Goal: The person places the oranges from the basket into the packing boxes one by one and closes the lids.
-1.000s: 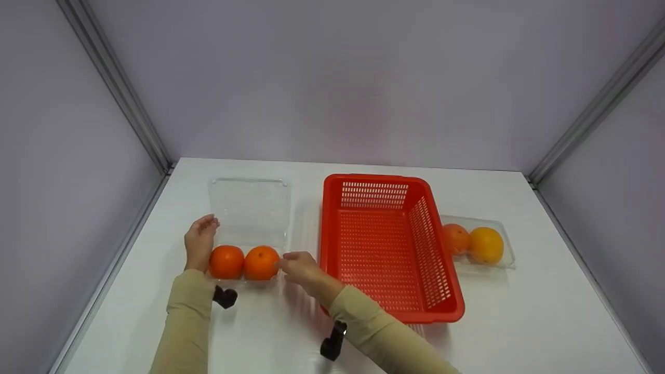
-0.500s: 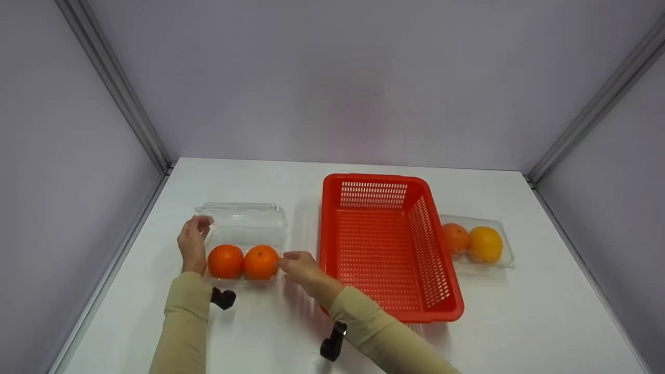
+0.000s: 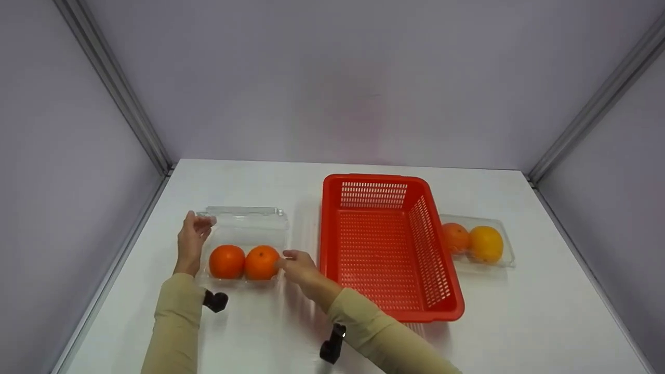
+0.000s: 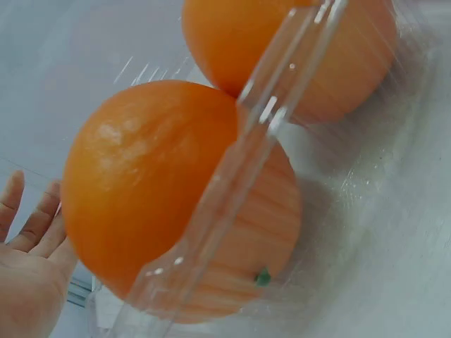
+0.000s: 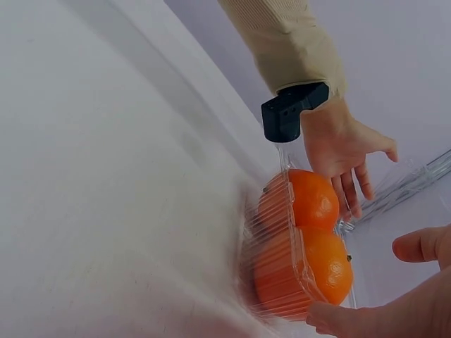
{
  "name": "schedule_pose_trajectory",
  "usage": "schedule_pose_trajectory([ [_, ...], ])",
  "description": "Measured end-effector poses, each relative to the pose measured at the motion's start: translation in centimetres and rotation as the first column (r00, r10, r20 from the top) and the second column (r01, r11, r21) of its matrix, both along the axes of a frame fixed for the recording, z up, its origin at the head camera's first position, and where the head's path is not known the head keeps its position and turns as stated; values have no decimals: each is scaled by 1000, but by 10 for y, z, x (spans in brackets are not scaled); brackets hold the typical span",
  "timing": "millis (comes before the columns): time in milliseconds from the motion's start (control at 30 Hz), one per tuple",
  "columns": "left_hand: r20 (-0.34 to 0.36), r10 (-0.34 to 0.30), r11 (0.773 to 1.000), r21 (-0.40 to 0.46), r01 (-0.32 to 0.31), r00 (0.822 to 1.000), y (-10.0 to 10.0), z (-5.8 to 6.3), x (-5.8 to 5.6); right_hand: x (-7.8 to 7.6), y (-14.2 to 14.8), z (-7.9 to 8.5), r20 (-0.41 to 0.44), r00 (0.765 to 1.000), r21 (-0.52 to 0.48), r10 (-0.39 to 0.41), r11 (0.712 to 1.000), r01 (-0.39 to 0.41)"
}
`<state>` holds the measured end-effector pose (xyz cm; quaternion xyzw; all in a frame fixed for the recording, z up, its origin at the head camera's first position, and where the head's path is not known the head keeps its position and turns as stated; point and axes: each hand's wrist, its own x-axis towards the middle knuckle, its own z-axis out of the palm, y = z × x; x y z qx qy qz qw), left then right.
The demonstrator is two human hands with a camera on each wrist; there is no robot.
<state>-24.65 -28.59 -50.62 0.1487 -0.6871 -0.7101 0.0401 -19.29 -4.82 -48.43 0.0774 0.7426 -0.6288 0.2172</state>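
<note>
Two oranges, a left one (image 3: 227,262) and a right one (image 3: 262,262), sit side by side in a clear plastic clamshell box (image 4: 222,201) at the left of the table. Its hinged lid (image 3: 254,221) stands tilted up behind them. My left hand (image 3: 191,244) is at the lid's left corner, its fingers extended and the thumb spread in the right wrist view. At the box's right end, my right hand (image 3: 305,272) touches the rim beside the right orange with its fingertips, thumb held apart.
A red perforated basket (image 3: 328,249) stands just right of my right hand. Beyond it, a second clear box (image 3: 511,259) holds an orange (image 3: 455,238) and a yellow-orange fruit (image 3: 486,244). Walls enclose the white table (image 3: 550,291) on the back and sides.
The lid, lying back behind the oranges, has swung up toward them. My left hand has shifted slightly left with the lid's corner; my right hand has stayed at the box's right end.
</note>
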Motion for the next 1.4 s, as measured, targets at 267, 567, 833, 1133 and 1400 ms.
schedule_pose_trajectory([
  [267,33,-95,995,-40,96,995,-3,10,11,-1,0,0,7,1000,19,-19,1000,19],
  [567,57,-146,986,-77,150,988,-14,4,16,-2,-1,-1,32,999,3,-24,1000,24],
  [833,73,-221,973,-56,225,973,-21,0,24,-1,2,-1,68,997,-16,-25,1000,26],
  [1133,114,-234,969,-52,241,966,-26,-8,31,1,3,1,103,994,-27,-36,999,39],
  [1400,130,-238,965,-76,249,962,-25,-15,36,0,4,1,132,990,-57,-54,996,62],
])
